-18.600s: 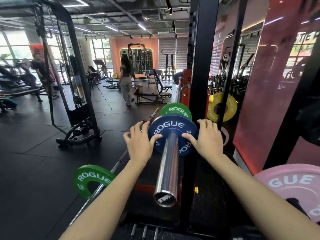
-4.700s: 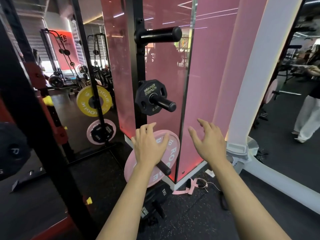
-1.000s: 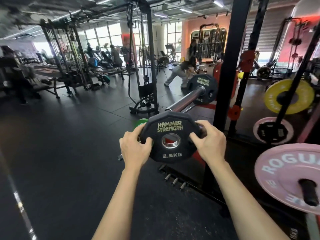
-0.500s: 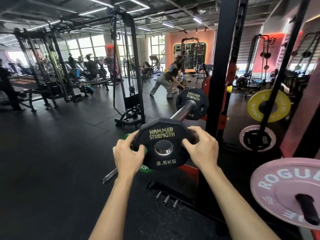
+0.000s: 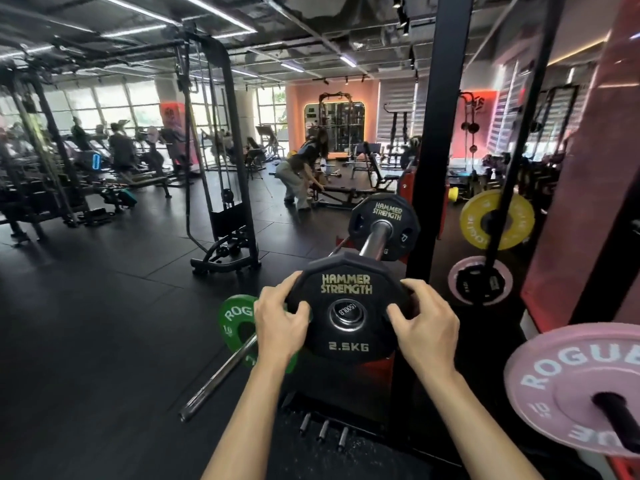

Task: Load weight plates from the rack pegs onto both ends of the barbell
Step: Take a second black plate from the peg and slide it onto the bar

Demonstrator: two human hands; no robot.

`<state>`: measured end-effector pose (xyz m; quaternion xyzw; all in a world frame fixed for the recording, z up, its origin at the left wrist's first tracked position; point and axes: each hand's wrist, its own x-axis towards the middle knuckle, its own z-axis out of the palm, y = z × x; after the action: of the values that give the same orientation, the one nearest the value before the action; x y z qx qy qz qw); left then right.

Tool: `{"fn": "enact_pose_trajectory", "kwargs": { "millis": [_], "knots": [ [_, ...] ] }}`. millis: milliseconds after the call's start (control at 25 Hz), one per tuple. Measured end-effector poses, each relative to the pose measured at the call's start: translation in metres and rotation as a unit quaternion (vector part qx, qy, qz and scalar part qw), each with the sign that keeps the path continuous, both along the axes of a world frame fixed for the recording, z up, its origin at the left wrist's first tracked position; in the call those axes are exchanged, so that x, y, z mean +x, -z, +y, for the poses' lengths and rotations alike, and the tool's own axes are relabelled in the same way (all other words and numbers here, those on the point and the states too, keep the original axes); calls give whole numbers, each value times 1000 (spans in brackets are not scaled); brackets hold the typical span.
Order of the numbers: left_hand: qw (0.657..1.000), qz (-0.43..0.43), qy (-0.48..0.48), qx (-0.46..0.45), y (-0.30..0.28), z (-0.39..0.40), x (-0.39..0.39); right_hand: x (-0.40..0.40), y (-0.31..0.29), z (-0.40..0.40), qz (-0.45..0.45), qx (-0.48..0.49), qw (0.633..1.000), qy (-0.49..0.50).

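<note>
So both hands were clamped on the small black plate (image 5: 346, 308), left hand (image 5: 282, 323) on its left edge, right hand (image 5: 424, 327) on its right, held upright and face-on. The bar's (image 5: 375, 239) end cap showed dead centre in the plate's hole, sleeve running straight away from the hands toward a matching plate (image 5: 382, 225) further up. Looked to me like the move was a straight push along that axis. Neither hand was nearer.

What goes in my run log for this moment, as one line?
left hand, right hand: grip black 2.5KG plate | plate hole over barbell end | second black plate farther along sleeve
</note>
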<state>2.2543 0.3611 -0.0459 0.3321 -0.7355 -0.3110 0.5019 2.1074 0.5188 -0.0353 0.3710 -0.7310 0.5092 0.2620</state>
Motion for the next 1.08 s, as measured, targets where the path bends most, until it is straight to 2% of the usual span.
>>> {"fn": "enact_pose_trajectory", "kwargs": {
  "millis": [200,400,600,840,1080],
  "knots": [
    [998,6,68,10,9,-27,-14,17,4,-9,39,10,995,96],
    [993,-38,111,25,11,-38,-18,25,-3,-11,1,74,989,132],
    [984,-38,172,-31,15,-41,-8,34,2,-6,-8,105,983,150],
    [991,-42,111,-66,16,-49,-8,38,7,-8,-16,97,978,182],
    [992,-14,106,-68,18,-54,-19,26,7,-18,-43,83,980,178]
  ]
}}
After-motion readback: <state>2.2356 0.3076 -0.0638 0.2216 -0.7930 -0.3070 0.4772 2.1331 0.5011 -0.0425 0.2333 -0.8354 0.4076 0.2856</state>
